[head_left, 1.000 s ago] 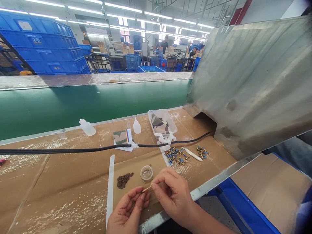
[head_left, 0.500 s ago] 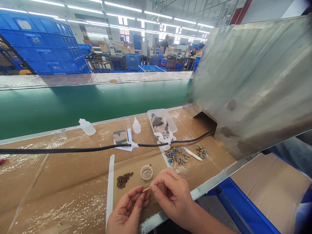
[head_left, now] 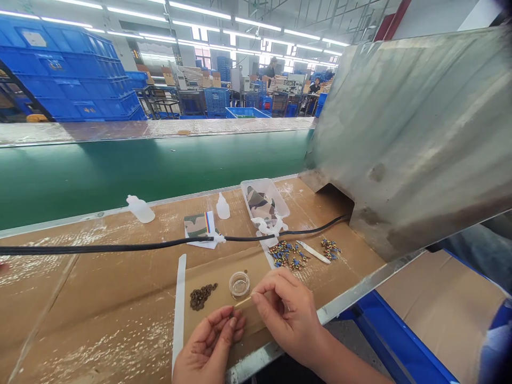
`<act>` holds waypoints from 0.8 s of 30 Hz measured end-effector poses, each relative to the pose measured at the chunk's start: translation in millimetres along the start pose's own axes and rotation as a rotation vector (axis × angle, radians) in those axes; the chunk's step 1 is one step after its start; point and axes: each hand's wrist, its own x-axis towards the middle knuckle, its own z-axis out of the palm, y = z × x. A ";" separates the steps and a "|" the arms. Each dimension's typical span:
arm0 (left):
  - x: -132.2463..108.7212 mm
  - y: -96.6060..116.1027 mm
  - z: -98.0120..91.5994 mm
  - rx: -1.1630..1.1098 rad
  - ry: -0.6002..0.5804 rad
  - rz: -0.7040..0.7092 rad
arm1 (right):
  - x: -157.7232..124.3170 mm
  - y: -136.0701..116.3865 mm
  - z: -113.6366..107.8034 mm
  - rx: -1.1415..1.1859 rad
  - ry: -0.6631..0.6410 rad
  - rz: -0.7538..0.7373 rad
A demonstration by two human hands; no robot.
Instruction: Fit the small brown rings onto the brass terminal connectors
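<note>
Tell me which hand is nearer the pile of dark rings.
Left. The left hand sits just below and right of the dark rings; the right hand lies farther right, beyond the glass dish.

Your left hand (head_left: 208, 346) and your right hand (head_left: 290, 320) are bare, without gloves, and your fingers (head_left: 276, 282) have short nails. Your right forearm (head_left: 344, 362) also has no sleeve on it. The blue and pale cloth (head_left: 495, 341) in the lower right corner, I cannot tell if it is yours.
</note>
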 end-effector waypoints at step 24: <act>0.3 3.1 0.7 0.021 0.004 -0.011 | 6.7 2.7 -4.0 -0.003 0.012 0.012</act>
